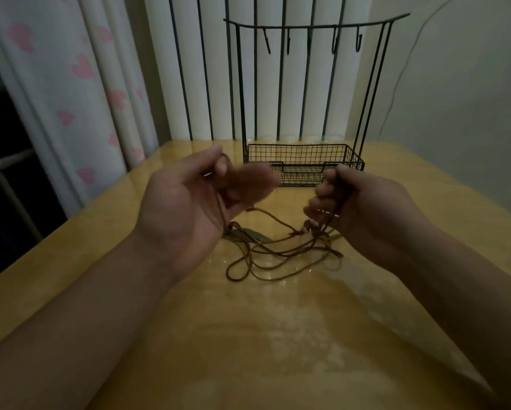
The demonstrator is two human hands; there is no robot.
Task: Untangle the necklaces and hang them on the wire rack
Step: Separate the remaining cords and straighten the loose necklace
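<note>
— Both hands were up over the surface, weren't they? What was each doing?

— Left hand was palm-up with a brown cord running across the palm and looped near the thumb; its fingers were blurred, so I took them as loosely curled round that cord. Right hand was clenched on a bunch of cords at the knuckles.

— And going down in size from there?

— Behind the hands stood the wire rack, upright at the far edge, its row of hooks bare and its mesh basket at the foot. Between and below the hands the necklaces hung down in a tangle, several loops lying on the surface. Smallest were a dark flat pendant just under the left wrist and a few beads near the right fingers.

— So nothing was hung yet. What could have gone wrong?

— My judgement: pulling the hands apart while the cords crossed would cinch the knot tighter. A loop could also snag on the pendant or beads, and a hard tug might snap a thin cord. Lifting too soon would drag the whole tangle toward the rack.
</note>
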